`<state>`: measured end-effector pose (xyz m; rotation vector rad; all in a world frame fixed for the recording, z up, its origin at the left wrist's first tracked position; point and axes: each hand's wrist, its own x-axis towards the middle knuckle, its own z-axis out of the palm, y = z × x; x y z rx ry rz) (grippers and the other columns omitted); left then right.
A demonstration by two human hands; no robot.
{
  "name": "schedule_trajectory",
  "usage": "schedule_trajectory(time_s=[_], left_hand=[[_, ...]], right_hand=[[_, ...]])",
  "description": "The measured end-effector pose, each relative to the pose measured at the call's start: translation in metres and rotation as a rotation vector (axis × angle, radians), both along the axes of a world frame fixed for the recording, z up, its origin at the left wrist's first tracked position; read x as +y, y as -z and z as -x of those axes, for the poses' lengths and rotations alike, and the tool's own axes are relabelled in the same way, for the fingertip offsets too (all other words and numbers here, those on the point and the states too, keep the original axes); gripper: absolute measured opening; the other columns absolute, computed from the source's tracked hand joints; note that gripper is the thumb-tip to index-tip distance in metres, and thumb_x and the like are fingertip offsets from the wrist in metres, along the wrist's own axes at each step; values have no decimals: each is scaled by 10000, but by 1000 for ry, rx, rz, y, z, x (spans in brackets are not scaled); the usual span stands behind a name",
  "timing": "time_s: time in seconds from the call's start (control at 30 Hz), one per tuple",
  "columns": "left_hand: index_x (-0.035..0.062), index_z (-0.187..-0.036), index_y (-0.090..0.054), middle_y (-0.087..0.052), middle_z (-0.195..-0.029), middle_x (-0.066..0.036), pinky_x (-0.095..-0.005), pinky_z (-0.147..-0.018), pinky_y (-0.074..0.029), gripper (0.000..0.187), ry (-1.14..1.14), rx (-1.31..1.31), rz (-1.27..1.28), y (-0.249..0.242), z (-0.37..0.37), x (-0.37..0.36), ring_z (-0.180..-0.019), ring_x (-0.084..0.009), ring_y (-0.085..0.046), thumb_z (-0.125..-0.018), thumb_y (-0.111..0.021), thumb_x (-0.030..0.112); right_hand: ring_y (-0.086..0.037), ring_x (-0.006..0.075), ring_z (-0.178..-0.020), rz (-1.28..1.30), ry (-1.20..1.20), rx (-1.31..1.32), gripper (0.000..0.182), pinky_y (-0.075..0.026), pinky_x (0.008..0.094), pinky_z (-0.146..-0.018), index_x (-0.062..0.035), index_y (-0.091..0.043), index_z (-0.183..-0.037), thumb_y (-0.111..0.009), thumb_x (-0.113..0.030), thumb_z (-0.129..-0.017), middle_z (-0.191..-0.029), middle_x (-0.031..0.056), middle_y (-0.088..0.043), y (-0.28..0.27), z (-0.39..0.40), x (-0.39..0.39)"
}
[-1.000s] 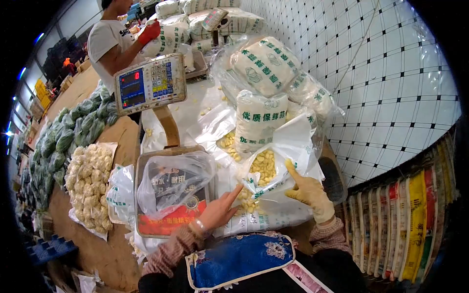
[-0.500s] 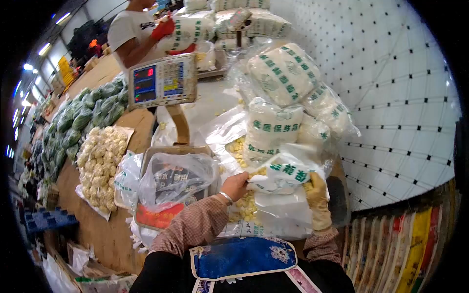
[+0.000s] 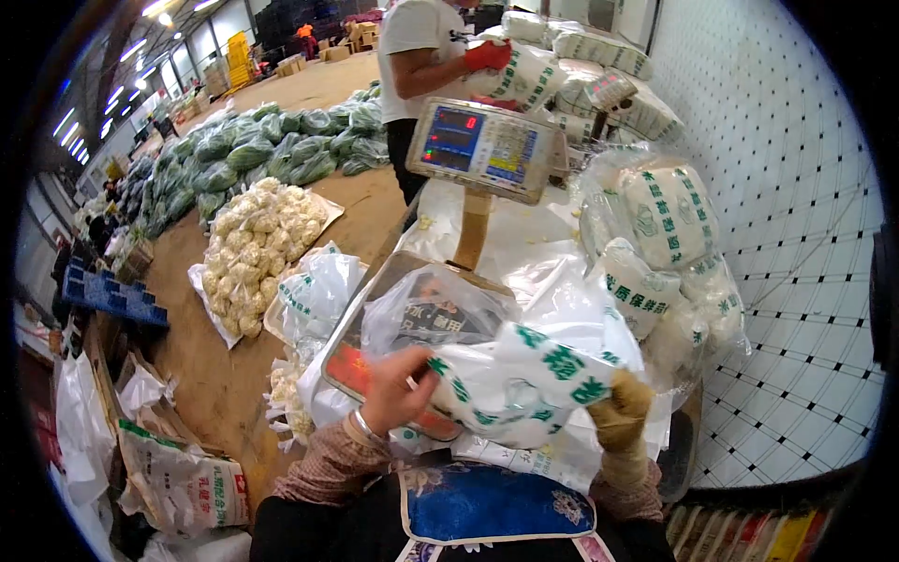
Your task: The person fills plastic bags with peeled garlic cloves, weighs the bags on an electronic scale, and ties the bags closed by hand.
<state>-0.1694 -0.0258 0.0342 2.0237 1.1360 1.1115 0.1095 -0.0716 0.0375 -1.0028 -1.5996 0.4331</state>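
Observation:
Between my hands a white plastic bag with green printing (image 3: 510,389) is stretched out. My left hand (image 3: 398,386), bare with a bracelet at the wrist, pinches the bag's left edge. At the other end my right hand (image 3: 620,412), in a yellowish glove, is closed on its right edge. Just beyond the bag stands a weighing scale (image 3: 501,164) whose display shows a red 0. A crumpled clear plastic bag (image 3: 384,314) lies on the scale's platform. Filled bags with green printing (image 3: 641,286) are piled to the right.
A person in a white shirt (image 3: 412,56) with red gloves handles a printed bag across the table. Bagged pale, lumpy produce (image 3: 248,248) and a heap of green bagged vegetables (image 3: 272,140) lie on the floor at left. A white tiled wall (image 3: 787,234) borders the right side.
My view has turned left, so the scale and piled bags appear farther right. The bag in my hands is spread wider and covers the pale yellow pieces seen below it before.

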Motion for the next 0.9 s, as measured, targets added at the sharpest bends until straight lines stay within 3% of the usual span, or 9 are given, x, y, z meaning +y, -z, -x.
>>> schedule_trajectory(time_s=[0.13, 0.23, 0.4, 0.5, 0.53, 0.6, 0.77, 0.87, 0.9], left_hand=[[-12, -889, -552, -547, -724, -131, -286, -567, -442, 162, -145, 36, 67, 23, 39, 22, -615, -212, -558, -729, -527, 3], [22, -996, -546, -538, -901, -162, -363, -747, -422, 262, -143, 139, 19, 61, 61, 43, -856, -313, -529, -748, -483, -32], [43, -1075, -499, -528, -944, -159, -385, -761, -414, 329, -292, 179, -215, 83, 87, 62, -879, -334, -512, -747, -532, 41], [6, -1159, -398, -530, -988, -215, -397, -798, -405, 556, -466, 238, -270, 107, 92, 96, -894, -366, -507, -707, -635, 227], [6, -1159, -398, -530, -988, -215, -397, -798, -405, 556, -469, 230, -269, 106, 90, 103, -894, -366, -507, -707, -635, 227], [3, -1141, -416, -528, -1019, -228, -387, -793, -412, 551, -271, 285, 318, 104, 77, 114, -910, -369, -516, -710, -631, 268], [17, -835, -601, -590, -617, -126, -342, -585, -449, 251, -209, -60, 372, 120, 60, 125, -643, -259, -602, -818, -511, 251], [19, -877, -600, -594, -655, -134, -324, -596, -450, 234, -218, -171, 422, 117, 63, 120, -671, -248, -601, -834, -482, 216], [26, -903, -603, -603, -720, -136, -311, -608, -451, 209, -233, -153, 190, 123, 64, 117, -693, -242, -595, -838, -479, 181]], right_hand=[[-570, 188, -607, -9, -34, -167, 205, -433, 270, -541, -22, -599, -843, -680, -76, -663, -700, 104, -595, -1, 56, 32], [-569, 213, -635, 96, -93, -169, 201, -436, 282, -576, -32, -595, -880, -647, -86, -694, -722, 109, -593, 37, 81, 64], [-502, 280, -885, 58, 21, -482, 329, -399, 355, -759, -40, -572, -956, -671, -178, -674, -937, 148, -555, 25, 98, 70], [-460, 308, -955, 8, -76, -393, 393, -372, 386, -809, -47, -572, -942, -721, -240, -634, -1016, 165, -517, 31, 111, 73], [-456, 316, -979, -49, -111, -341, 398, -368, 395, -826, -50, -571, -933, -734, -241, -624, -1030, 173, -510, 33, 120, 74], [-398, 367, -1101, -138, -112, -404, 350, -332, 420, -909, -50, -568, -882, -743, -197, -617, -1080, 210, -483, 24, 144, 74], [-476, 383, -951, -250, -221, -550, 182, -364, 436, -850, -17, -533, -720, -658, -96, -613, -904, 200, -522, 67, 174, 107], [-493, 367, -906, -205, -292, -661, 120, -385, 416, -815, -18, -541, -719, -604, -98, -654, -850, 194, -530, 98, 183, 127], [-502, 354, -884, -195, -311, -728, 87, -396, 400, -797, -21, -547, -721, -566, -97, -683, -838, 191, -539, 109, 186, 132]])
